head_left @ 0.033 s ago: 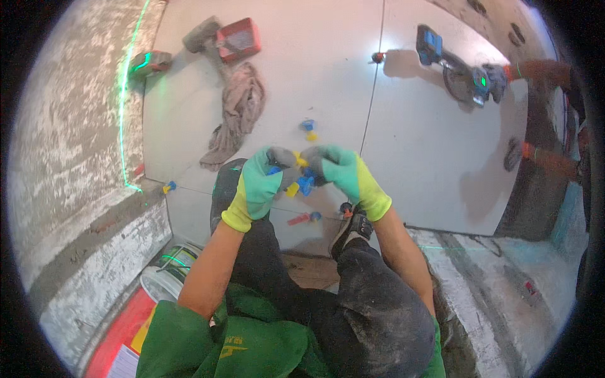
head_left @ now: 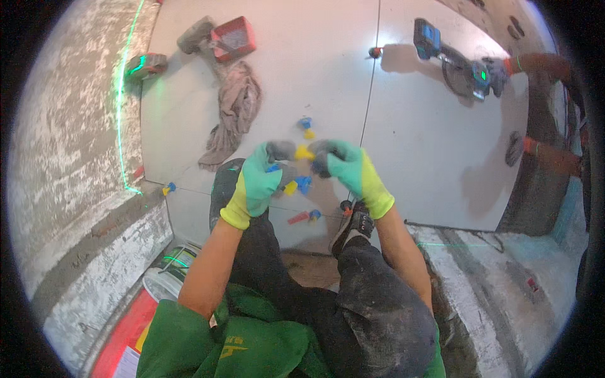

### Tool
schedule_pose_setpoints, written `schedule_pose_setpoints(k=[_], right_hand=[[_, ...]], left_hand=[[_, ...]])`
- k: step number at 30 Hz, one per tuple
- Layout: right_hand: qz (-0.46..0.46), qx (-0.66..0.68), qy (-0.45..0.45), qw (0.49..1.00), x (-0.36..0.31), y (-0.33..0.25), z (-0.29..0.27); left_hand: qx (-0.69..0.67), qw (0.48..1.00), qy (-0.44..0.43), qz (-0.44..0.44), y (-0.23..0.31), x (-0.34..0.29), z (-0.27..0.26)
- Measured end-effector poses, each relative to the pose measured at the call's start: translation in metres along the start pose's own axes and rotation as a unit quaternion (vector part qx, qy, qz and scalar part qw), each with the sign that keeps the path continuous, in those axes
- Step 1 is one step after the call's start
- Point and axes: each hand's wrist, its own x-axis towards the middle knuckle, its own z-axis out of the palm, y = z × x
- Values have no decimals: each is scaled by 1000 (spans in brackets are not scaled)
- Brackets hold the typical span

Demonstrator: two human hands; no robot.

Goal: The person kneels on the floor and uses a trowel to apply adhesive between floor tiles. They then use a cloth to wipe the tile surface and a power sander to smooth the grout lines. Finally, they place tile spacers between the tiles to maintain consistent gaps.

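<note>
My left hand [head_left: 259, 177] and my right hand [head_left: 350, 171], in green gloves with yellow cuffs and dark fingertips, meet over the floor tile [head_left: 321, 75]. Between their pinched fingertips is the yellow end of a tile levelling spacer [head_left: 304, 152]; the right fingers are blurred. A bit of blue shows within my left hand, mostly covered by the fingers. Just below, close to the left fingers, is a blue-and-yellow spacer [head_left: 302, 184]; whether it is held or lying down I cannot tell. Another blue-and-yellow spacer [head_left: 306, 126] lies on the tile beyond my hands.
A red-and-blue spacer [head_left: 305, 217] lies near my shoe [head_left: 354, 228]. Black-and-red pieces [head_left: 375, 53] stand at a joint. At left are a rag [head_left: 236, 101], a mallet-like tool [head_left: 200, 36], a red box [head_left: 233, 39] and a laser level [head_left: 146, 65]. A co-worker's gloved hand [head_left: 496, 75] holds a cordless tool [head_left: 463, 72].
My right hand has shifted slightly right, so the gap between my fingertips is wider and more of the yellow piece shows. The view has shifted slightly; my left hand stays nearly in place.
</note>
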Motion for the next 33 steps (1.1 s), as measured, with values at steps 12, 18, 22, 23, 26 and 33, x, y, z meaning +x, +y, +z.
schedule_pose_setpoints(k=[12,18,22,23,26,33], right_hand=[[86,-12,123,989,-12,53,-57],[38,270,321,907,-22,73,-80],[22,268,338,902,-33,77,-95],[23,276,337,900,-35,79,-97],[0,288,337,896,-36,85,-100],[23,-131,406,904,-8,94,-114]], left_hand=[[364,921,-116,-68,-46,69,49],[441,897,-35,21,-43,119,89],[537,839,-15,90,-48,151,112],[547,831,-18,93,-50,154,118],[591,798,-31,111,-47,161,134],[780,587,-162,143,-19,183,154]])
